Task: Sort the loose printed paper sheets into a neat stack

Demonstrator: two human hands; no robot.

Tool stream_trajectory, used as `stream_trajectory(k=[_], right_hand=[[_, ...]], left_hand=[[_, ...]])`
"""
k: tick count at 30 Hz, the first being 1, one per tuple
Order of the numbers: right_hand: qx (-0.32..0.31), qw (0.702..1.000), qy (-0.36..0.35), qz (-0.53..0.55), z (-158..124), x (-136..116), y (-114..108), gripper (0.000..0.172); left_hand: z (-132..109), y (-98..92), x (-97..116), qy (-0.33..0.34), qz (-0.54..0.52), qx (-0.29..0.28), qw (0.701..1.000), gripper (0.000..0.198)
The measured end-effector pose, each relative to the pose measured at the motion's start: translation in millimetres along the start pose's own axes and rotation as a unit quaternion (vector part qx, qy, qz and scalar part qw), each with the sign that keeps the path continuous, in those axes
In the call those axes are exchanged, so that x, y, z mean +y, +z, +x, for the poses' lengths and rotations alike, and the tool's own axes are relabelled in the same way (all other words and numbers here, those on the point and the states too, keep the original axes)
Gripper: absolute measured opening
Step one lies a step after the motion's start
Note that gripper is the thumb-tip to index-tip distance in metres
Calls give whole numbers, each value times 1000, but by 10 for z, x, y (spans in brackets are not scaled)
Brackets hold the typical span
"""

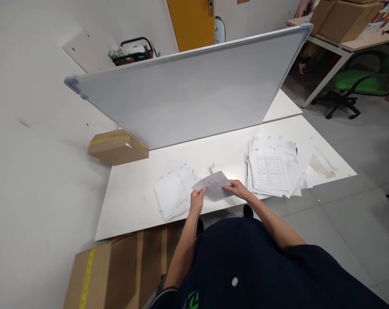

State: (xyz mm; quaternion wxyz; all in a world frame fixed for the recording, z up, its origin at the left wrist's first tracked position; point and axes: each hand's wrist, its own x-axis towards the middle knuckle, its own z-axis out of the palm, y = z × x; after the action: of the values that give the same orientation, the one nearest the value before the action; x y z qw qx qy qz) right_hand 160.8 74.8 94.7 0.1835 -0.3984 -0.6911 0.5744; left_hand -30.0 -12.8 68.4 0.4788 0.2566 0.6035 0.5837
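Between my two hands a sheet of paper (pixel 215 185) is held up, a little bent, above the front edge of the white table (pixel 130 201). My left hand (pixel 197 201) pinches its left corner, thumb on top. At the right edge my right hand (pixel 235 188) grips it the same way. A loose stack of papers (pixel 172 195) lies to the left of my left hand. Right of my right hand sits a larger, untidy paper pile (pixel 271 171) with printed boxes on its top sheet. Just behind the held sheet is a small pale object (pixel 212 169), too small to name.
A whiteboard (pixel 188 94) stands across the back of the table. One cardboard box (pixel 119 148) is at the table's back left; open cardboard boxes (pixel 101 274) stand on the floor at lower left. A green chair (pixel 358 81) and another desk (pixel 358 43) are at far right.
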Motion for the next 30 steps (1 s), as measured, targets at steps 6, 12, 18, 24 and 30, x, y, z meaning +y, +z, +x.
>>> stream_trajectory(k=[6, 12, 18, 24, 30], right_hand=[[-1, 902, -3, -432, -133, -544, -110, 24], [-66, 815, 43, -574, -146, -448, 162, 22], [-70, 828, 56, -554, -155, -240, 147, 23], [-1, 931, 97, -351, -140, 34, -263, 19], [-3, 946, 323, -15, -221, 744, -342, 16]], left_hand=[[27, -113, -95, 42, 108, 19, 993, 48], [56, -121, -397, 120, 299, -39, 946, 45], [69, -47, -491, 133, 343, -66, 928, 17], [62, -13, -282, 64, 318, -60, 944, 25], [85, 13, -359, 32, 356, -34, 933, 32]])
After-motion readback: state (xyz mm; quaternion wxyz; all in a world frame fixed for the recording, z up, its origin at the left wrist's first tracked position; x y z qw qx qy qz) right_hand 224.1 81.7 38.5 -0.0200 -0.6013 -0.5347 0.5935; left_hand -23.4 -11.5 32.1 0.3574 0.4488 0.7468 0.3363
